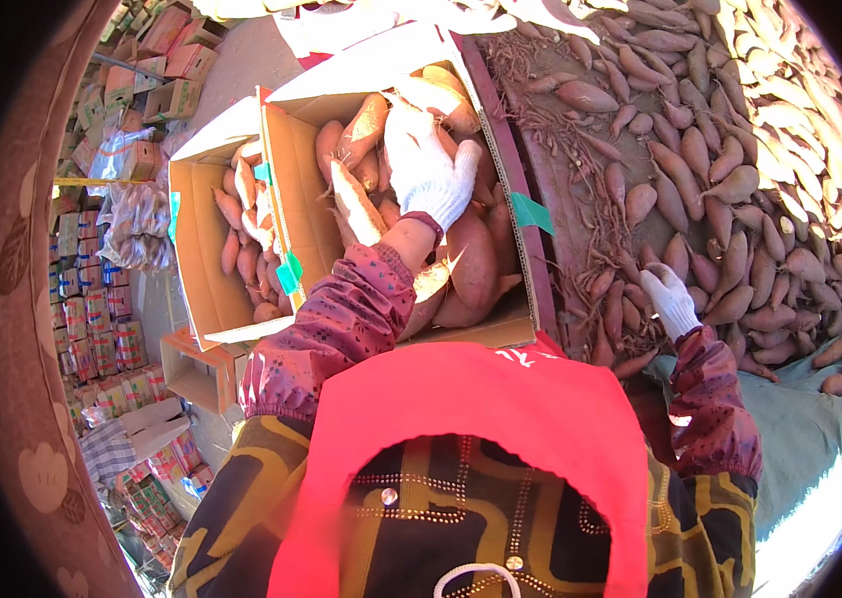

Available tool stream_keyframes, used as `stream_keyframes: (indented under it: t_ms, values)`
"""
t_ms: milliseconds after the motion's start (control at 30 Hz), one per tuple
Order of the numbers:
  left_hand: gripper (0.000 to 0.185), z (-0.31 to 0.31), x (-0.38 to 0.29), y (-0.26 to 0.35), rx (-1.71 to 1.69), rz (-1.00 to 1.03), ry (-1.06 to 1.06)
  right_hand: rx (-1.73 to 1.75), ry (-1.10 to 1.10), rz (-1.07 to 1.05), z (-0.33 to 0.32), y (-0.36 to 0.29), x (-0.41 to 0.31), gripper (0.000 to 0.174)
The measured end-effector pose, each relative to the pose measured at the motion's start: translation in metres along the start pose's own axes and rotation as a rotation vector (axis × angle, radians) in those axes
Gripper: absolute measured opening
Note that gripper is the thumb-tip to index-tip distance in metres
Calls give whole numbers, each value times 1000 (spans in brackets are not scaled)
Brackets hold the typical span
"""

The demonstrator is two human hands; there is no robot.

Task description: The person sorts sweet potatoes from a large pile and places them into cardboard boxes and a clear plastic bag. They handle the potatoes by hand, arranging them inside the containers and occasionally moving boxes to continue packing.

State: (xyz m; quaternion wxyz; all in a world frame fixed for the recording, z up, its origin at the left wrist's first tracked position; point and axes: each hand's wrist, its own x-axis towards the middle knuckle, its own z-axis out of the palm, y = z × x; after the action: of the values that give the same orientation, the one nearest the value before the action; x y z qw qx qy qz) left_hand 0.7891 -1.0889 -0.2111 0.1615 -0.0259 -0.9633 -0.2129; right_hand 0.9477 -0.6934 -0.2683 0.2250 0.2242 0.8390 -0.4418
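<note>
My left hand (427, 161), in a white knit glove, lies palm down among large sweet potatoes (472, 258) inside a cardboard box (305, 179). Its thumb stands apart from the fingers; whether anything is gripped beneath the palm is hidden. Off to the right, my right hand (667, 297), gloved in white too, touches the near side of a big heap of sweet potatoes (738, 179). Its fingertips point into the heap, and I cannot see whether they hold one. Smaller sweet potatoes (247, 258) fill part of a second cardboard box (204, 261) on the left.
Green tape (531, 213) sticks to the box's right edge. Loose roots (533, 90) litter the ground by the heap. A blue-green sheet (802, 441) lies at the lower right. Leftward are an open carton (200, 370), plastic bags (135, 224) and stacked cartons (96, 321).
</note>
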Motion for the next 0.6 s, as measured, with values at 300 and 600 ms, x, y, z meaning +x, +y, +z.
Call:
stream_keyframes:
  t_ms: [300, 600]
  values:
    - [81, -28, 8, 10, 154, -103, -378, -278, -100, -23, -46, 7, -22, 46]
    - [65, -60, -58, 15, -88, 107, -194, -439, 755, 130, -131, 55, 2, 77]
